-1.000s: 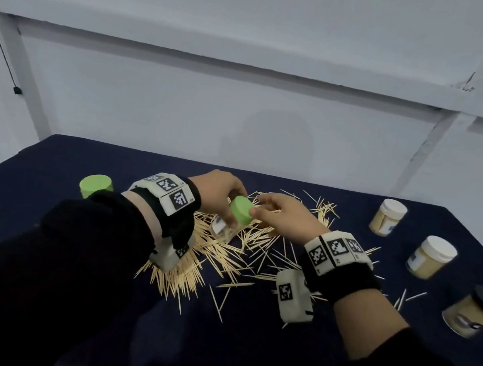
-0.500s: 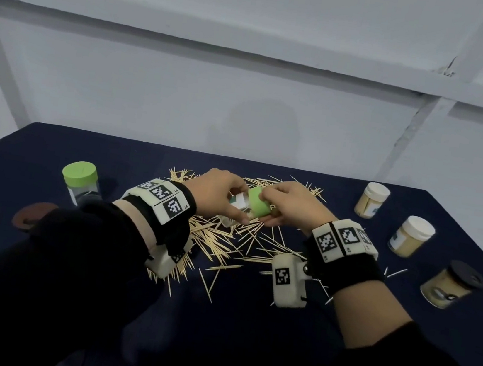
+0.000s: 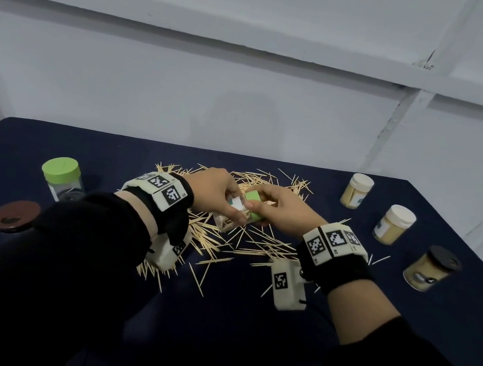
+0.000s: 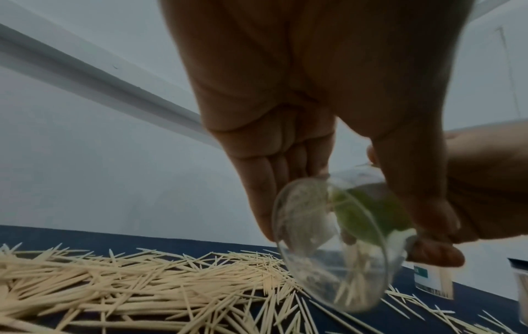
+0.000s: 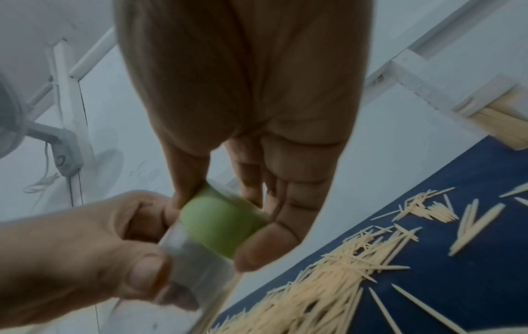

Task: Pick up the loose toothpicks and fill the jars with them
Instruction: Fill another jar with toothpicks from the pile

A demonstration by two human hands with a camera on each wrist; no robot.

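Note:
A clear plastic jar [image 3: 230, 220] with a green lid [image 3: 254, 204] is held tilted above the toothpick pile [image 3: 226, 242] at the table's middle. My left hand [image 3: 217, 192] grips the jar's body [image 4: 328, 253]; a few toothpicks lie inside it. My right hand [image 3: 276, 210] grips the green lid [image 5: 221, 223] between thumb and fingers. Loose toothpicks [image 4: 128, 291] are strewn over the dark blue cloth [image 3: 216, 317] under both hands, and in the right wrist view the toothpicks [image 5: 328, 282] spread below the lid.
At the left stand a green-lidded clear jar [image 3: 61, 179] and a brown lid [image 3: 13, 215] lying flat. At the right stand two white-lidded jars [image 3: 356, 190] [image 3: 394, 224] and a black-lidded jar [image 3: 431, 272], all packed with toothpicks. A white wall rises behind the table.
Both hands have lifted the green-lidded jar off the pile and tipped it sideways, lid toward the right hand. The head view has shifted, bringing the left jar and brown lid into view.

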